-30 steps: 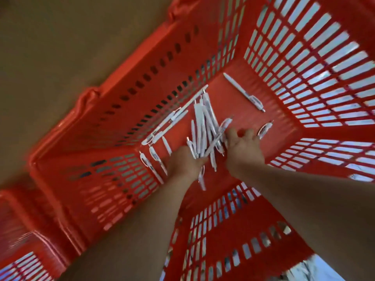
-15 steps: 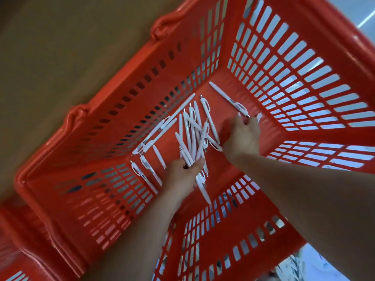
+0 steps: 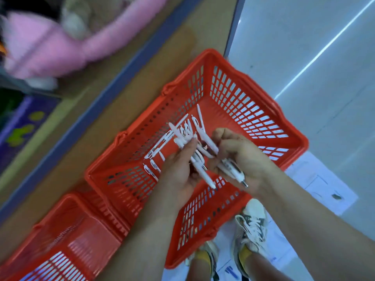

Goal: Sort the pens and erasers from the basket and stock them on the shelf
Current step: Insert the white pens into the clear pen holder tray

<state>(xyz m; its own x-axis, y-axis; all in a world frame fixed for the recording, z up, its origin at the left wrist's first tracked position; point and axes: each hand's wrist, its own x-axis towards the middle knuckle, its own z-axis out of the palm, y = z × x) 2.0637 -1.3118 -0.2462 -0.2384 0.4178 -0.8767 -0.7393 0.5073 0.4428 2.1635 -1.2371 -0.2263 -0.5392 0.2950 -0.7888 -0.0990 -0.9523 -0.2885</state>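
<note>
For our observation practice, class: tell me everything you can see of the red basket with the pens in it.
The red basket looks like moulded plastic. It is rectangular, with slotted lattice walls, a thick rim and two lugs on one long side. It stands upright, with a second red basket beside one end. Loose white pens lie on its bottom.

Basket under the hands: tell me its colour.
The basket is orange-red plastic with slotted walls; it shows best in the head view.
</note>
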